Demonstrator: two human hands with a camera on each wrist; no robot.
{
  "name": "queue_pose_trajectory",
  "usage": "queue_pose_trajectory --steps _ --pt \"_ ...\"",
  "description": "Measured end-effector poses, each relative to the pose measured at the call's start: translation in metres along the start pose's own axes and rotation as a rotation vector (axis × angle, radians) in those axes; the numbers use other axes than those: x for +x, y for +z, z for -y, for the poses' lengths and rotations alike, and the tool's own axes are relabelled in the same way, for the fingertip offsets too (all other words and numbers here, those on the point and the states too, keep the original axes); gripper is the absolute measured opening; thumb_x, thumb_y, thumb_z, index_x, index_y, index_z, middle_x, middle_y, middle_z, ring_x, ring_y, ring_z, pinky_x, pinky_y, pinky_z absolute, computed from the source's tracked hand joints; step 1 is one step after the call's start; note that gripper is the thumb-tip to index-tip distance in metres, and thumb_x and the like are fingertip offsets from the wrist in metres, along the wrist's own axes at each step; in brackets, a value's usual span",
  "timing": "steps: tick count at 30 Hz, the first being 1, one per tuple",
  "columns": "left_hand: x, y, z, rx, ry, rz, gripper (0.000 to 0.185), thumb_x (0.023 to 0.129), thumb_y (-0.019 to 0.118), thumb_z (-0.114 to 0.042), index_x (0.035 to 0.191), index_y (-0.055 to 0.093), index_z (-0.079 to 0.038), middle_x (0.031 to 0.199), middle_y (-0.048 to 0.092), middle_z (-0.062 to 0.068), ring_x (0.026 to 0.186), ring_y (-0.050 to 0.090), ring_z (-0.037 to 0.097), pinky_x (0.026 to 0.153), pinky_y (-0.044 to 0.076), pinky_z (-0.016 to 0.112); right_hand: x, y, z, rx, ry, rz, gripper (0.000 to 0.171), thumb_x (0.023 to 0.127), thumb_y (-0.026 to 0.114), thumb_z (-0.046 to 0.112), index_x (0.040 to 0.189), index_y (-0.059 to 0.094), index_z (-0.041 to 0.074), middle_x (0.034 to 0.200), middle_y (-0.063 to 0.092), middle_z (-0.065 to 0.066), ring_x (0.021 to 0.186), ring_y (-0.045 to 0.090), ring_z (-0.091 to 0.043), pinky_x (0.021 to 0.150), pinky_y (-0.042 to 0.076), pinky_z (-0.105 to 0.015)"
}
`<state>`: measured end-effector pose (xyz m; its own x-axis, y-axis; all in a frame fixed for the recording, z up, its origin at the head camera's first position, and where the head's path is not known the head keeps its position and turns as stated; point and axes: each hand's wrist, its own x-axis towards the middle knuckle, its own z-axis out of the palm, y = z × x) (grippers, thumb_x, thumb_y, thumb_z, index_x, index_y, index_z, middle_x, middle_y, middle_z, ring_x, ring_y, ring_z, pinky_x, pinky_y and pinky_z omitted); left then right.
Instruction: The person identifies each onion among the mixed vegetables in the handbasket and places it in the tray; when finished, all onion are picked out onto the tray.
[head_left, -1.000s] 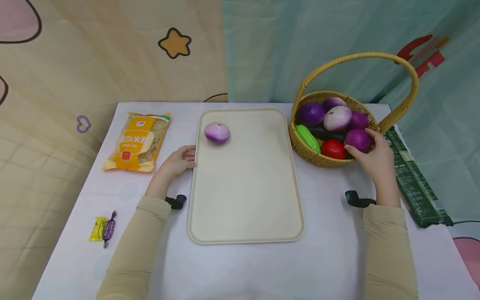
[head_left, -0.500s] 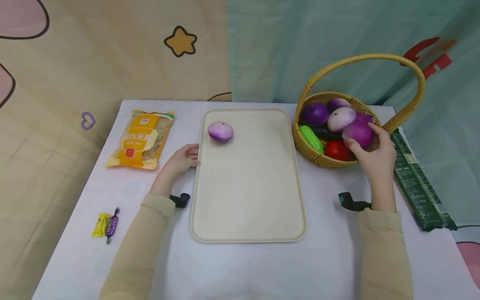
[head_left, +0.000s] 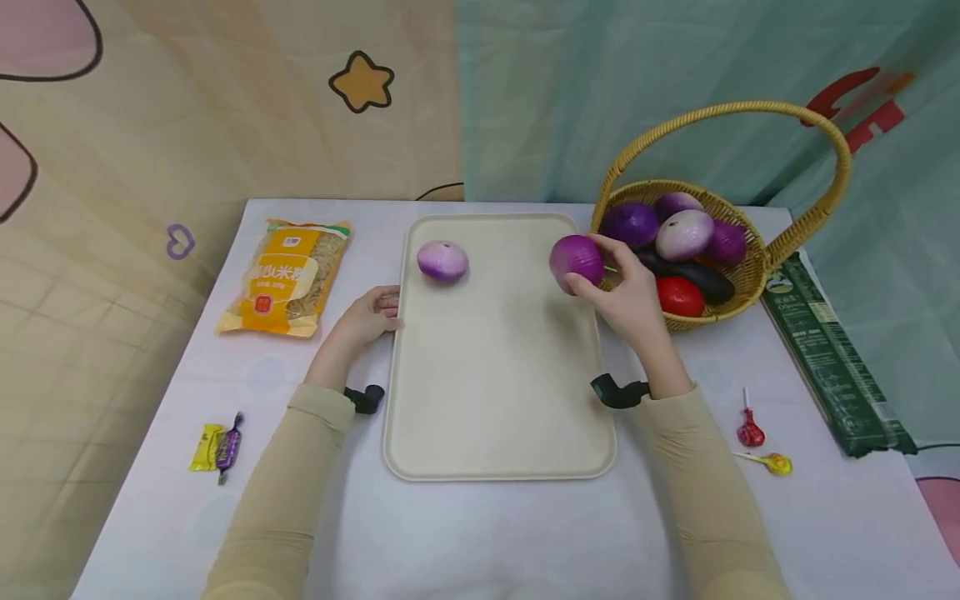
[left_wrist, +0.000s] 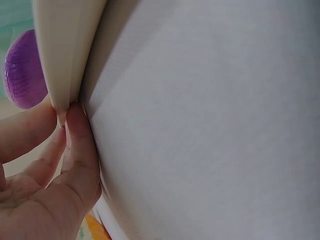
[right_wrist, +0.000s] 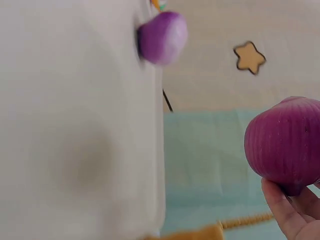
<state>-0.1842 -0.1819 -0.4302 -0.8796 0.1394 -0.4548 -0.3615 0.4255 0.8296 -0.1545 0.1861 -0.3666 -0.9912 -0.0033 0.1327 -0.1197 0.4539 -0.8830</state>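
The magenta onion has left the basket and hangs above the right edge of the tray, pinched by my right hand, its smooth skin risking a slip and roll, while my left hand grips the left edge.

The right wrist view cuts off one side of the gripped onion and part of the right hand, and blurs a paler onion. The left wrist view crops the left hand. In the head view, something green behind the right hand shows barely a sliver; fine print on the green packet is illegible.
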Motion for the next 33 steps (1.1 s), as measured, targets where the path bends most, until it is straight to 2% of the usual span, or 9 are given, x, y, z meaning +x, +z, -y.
queue_pose_trajectory --steps 7,12,17,23,28,33 --pt "0.001 0.003 0.002 0.036 -0.005 -0.013 0.065 0.093 0.054 0.007 0.153 0.029 -0.001 0.143 0.044 0.026 0.127 0.047 0.03 0.112 0.042 0.04 0.031 0.049 -0.003 0.035 0.067 0.142 0.067 0.086 0.076 0.031 0.143 0.048 0.011 0.138 0.055 -0.016 0.125 0.053 -0.03 0.108 0.046 -0.044" --pt "0.001 0.005 0.002 0.024 -0.015 -0.025 0.065 0.093 0.054 0.008 0.152 0.03 -0.002 0.143 0.045 0.026 0.128 0.047 0.031 0.113 0.041 0.042 0.046 0.074 -0.009 0.032 0.114 0.179 0.068 0.086 0.075 0.035 0.143 0.048 0.011 0.14 0.054 -0.015 0.125 0.054 -0.031 0.105 0.048 -0.043" --pt "0.0 0.006 0.002 0.02 -0.022 -0.024 0.065 0.093 0.055 0.007 0.153 0.031 -0.003 0.143 0.046 0.025 0.129 0.046 0.032 0.113 0.041 0.041 0.054 0.089 -0.015 0.032 0.16 0.179 0.067 0.087 0.074 0.037 0.143 0.048 0.011 0.141 0.052 -0.014 0.125 0.053 -0.03 0.104 0.05 -0.043" --pt "0.001 0.006 0.001 0.02 -0.017 -0.027 0.065 0.092 0.055 0.008 0.152 0.031 -0.002 0.143 0.046 0.025 0.126 0.047 0.029 0.111 0.042 0.04 0.061 0.099 -0.022 0.047 0.184 0.127 0.062 0.088 0.074 0.035 0.138 0.05 0.008 0.136 0.054 -0.014 0.117 0.055 -0.03 0.1 0.051 -0.043" --pt "0.0 0.004 0.0 0.017 -0.014 -0.034 0.065 0.092 0.055 0.008 0.152 0.032 -0.003 0.142 0.046 0.025 0.126 0.047 0.029 0.112 0.041 0.04 0.067 0.106 -0.028 0.072 0.194 0.116 0.058 0.091 0.069 0.039 0.136 0.05 0.008 0.136 0.055 -0.014 0.123 0.055 -0.029 0.104 0.048 -0.042" --pt "-0.001 0.001 0.0 0.035 -0.007 -0.033 0.065 0.093 0.054 0.007 0.153 0.03 -0.004 0.144 0.045 0.025 0.13 0.046 0.032 0.112 0.041 0.042 0.072 0.114 -0.031 0.046 0.167 0.09 0.054 0.096 0.062 0.039 0.137 0.051 0.005 0.135 0.058 -0.017 0.125 0.056 -0.03 0.108 0.046 -0.041"
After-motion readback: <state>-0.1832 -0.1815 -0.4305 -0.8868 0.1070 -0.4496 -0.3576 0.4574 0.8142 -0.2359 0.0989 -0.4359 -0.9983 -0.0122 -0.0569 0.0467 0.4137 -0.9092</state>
